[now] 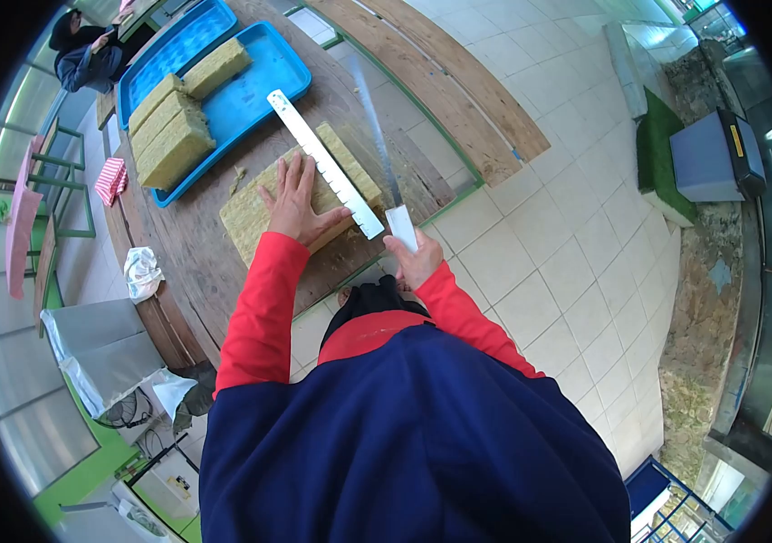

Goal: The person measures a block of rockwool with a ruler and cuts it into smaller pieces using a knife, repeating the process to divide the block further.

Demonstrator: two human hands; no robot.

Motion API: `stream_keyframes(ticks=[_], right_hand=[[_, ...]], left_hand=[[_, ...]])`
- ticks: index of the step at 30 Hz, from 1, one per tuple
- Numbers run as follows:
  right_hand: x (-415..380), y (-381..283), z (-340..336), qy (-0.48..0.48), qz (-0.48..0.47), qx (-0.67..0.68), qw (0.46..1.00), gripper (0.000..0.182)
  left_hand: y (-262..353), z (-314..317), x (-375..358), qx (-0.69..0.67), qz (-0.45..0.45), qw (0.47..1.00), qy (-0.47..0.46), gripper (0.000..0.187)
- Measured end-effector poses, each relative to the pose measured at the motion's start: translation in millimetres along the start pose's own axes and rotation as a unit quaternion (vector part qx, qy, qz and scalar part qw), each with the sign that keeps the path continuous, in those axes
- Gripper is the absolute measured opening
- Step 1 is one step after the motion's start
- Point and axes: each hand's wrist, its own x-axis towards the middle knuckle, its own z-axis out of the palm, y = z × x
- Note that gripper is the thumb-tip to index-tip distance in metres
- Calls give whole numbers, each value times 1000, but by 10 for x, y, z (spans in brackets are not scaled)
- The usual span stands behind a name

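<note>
My left hand (295,201) lies with its fingers spread on a yellowish fibrous block (250,217) on the wooden table. Its fingertips and thumb are beside a white ruler (324,163), which lies across the block. My right hand (418,261) is wrapped round the white handle of a long saw-like knife (377,127), whose blade points away from me, to the right of the ruler. The blade looks apart from the block. A blue tray (270,68) at the back left holds several cut pieces of the same material (173,149).
A second blue tray (164,54) adjoins the first. Crumpled white plastic (142,274) and a red-striped item (110,180) lie at the left. A person (87,54) is at the far upper left. A wooden bench (458,81) stands beyond the table.
</note>
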Motion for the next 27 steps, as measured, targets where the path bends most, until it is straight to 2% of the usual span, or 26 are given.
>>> stream_keyframes(ticks=[1,2,4,10,15,27], right_hand=[[53,29,25,-11,11,93,996,35],[95,57,25,-14,9,91,996,35],[128,-54,23,-41,89,155,983,35],[177,-168,53,-37,105,251,961,33],[209,-140,107,-58,95,215,970,30],[142,-131,208,-74,97,234,964,27]], left_hand=[[-17,1,-21,-1,-4,1000,2,107],[-33,3,-32,-10,-3,1000,6,106],[-66,12,-43,-20,-6,1000,13,105],[-130,33,-56,-52,-4,999,14,101],[-180,69,-43,-98,1,995,36,104],[-185,99,-34,-75,-11,996,36,110]])
